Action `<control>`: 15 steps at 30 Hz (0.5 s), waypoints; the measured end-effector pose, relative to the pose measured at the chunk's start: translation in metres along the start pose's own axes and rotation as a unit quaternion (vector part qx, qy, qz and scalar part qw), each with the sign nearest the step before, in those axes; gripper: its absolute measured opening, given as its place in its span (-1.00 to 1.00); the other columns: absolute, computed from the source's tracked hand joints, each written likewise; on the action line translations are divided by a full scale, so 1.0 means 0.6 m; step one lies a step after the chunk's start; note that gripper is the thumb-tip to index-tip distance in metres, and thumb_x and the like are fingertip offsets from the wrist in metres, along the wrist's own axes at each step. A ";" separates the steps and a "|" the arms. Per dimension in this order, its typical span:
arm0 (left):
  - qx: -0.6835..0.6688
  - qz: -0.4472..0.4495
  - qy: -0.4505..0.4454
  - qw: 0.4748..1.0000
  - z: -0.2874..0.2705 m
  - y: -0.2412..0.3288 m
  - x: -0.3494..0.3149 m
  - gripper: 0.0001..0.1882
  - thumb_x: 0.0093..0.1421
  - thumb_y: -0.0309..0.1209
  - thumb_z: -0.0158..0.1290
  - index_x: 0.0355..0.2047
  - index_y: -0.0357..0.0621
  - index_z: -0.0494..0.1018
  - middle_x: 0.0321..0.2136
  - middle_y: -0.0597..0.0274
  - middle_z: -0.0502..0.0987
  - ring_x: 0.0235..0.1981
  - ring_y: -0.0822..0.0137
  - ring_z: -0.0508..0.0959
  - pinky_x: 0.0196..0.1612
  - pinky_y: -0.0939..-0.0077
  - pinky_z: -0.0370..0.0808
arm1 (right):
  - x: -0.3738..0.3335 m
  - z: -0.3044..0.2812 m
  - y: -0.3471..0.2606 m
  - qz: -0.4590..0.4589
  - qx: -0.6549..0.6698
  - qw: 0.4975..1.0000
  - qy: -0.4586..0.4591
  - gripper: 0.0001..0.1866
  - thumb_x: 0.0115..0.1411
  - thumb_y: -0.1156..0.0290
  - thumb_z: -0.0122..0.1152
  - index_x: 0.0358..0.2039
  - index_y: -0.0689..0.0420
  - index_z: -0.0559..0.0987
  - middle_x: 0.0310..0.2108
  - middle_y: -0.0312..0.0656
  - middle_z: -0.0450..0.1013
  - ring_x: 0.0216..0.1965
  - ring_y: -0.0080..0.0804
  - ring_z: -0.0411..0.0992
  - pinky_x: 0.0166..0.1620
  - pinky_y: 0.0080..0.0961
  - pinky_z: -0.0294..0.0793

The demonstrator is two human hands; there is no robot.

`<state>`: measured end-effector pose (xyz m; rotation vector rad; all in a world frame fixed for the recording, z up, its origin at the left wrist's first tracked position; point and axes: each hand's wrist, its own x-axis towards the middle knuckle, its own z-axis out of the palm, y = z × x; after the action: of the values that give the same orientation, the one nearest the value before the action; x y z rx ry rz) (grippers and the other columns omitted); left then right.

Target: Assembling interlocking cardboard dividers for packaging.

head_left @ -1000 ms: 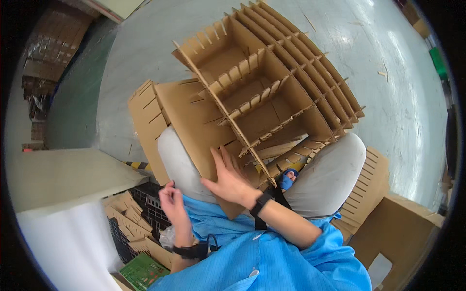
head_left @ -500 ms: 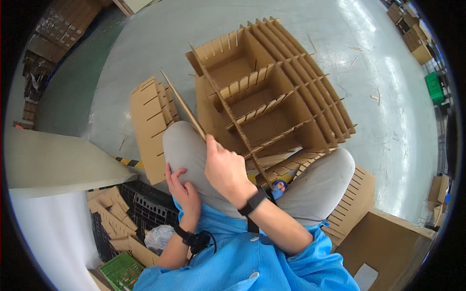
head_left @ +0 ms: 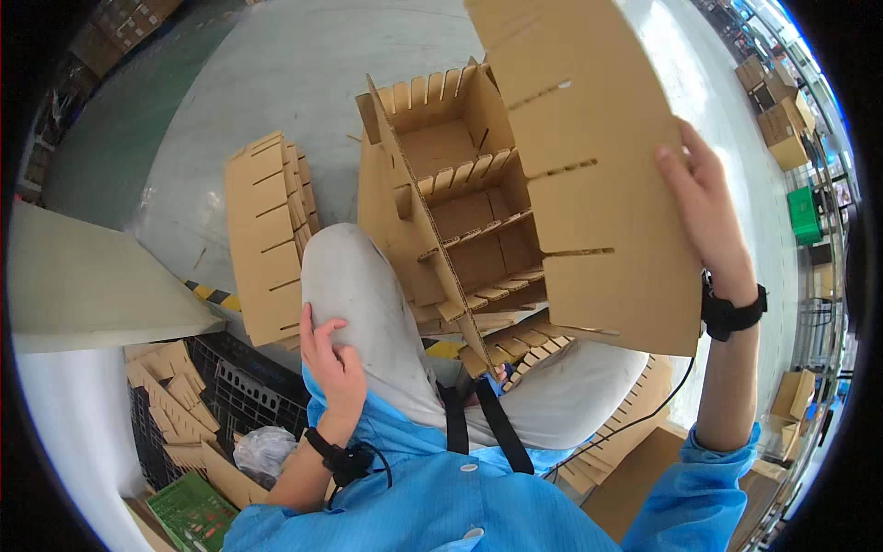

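Note:
My right hand grips the right edge of a large slotted cardboard panel, its thumb lying on the near face. The panel stands up in front of me, with its slots opening to the left, and hides the right part of a cardboard divider grid. Several square compartments of the grid show to the panel's left; I cannot tell whether the two touch. My left hand holds nothing and is open, its slightly bent fingers apart against my left thigh. A stack of slotted cardboard panels leans beyond my left knee.
Cardboard strips lie on a black plastic pallet at lower left, near a crumpled clear bag and a green printed sheet. More slotted cardboard and an open box sit at lower right. Shelving lines the right side.
My right hand has moved from the middle to the right, swinging the panel from nearly edge-on to face-on over the grid. The left hand stays against my thigh.

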<state>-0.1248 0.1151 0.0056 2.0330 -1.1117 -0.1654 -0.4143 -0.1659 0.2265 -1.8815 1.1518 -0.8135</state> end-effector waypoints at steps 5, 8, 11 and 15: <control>0.007 0.013 0.010 1.000 -0.002 -0.008 0.005 -0.63 0.02 -0.67 -0.22 -0.16 -0.18 0.38 0.30 -0.26 0.17 0.27 -0.12 0.25 0.18 0.26 0.27 | 0.027 0.034 0.064 -0.069 -0.159 0.984 -0.035 -0.57 0.32 0.37 -0.02 0.10 0.39 0.36 -0.17 0.28 0.50 -0.13 0.19 0.51 0.00 -0.17 0.45; -0.020 -0.029 0.015 0.999 -0.006 -0.017 0.000 -0.62 0.02 -0.64 -0.19 -0.13 -0.18 0.40 0.30 -0.27 0.17 0.25 -0.20 0.24 0.24 0.08 0.19 | 0.024 0.054 0.026 -0.046 -0.211 0.976 -0.039 -0.62 0.31 0.39 -0.05 0.04 0.38 0.39 -0.23 0.33 0.49 -0.13 0.29 0.47 -0.03 -0.08 0.45; -0.018 -0.024 0.014 0.999 -0.005 -0.020 0.002 -0.62 0.02 -0.63 -0.19 -0.12 -0.19 0.39 0.30 -0.27 0.16 0.26 -0.18 0.24 0.24 0.07 0.19 | 0.017 0.060 -0.003 -0.029 -0.265 0.963 -0.036 -0.69 0.31 0.41 -0.07 -0.04 0.36 0.41 -0.31 0.35 0.48 -0.17 0.33 0.45 -0.08 0.00 0.43; -0.005 -0.020 0.017 1.000 -0.008 -0.020 0.001 -0.63 0.03 -0.63 -0.20 -0.14 -0.19 0.39 0.30 -0.29 0.16 0.27 -0.19 0.23 0.25 0.07 0.18 | 0.012 0.068 -0.022 -0.044 -0.269 0.962 -0.028 -0.72 0.30 0.42 -0.07 -0.08 0.34 0.42 -0.36 0.34 0.47 -0.21 0.35 0.44 -0.12 0.04 0.42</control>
<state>-0.1143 0.1208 0.0004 2.0439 -1.0468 -0.1553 -0.3725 -0.1572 0.2185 -2.3936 1.3570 -0.5147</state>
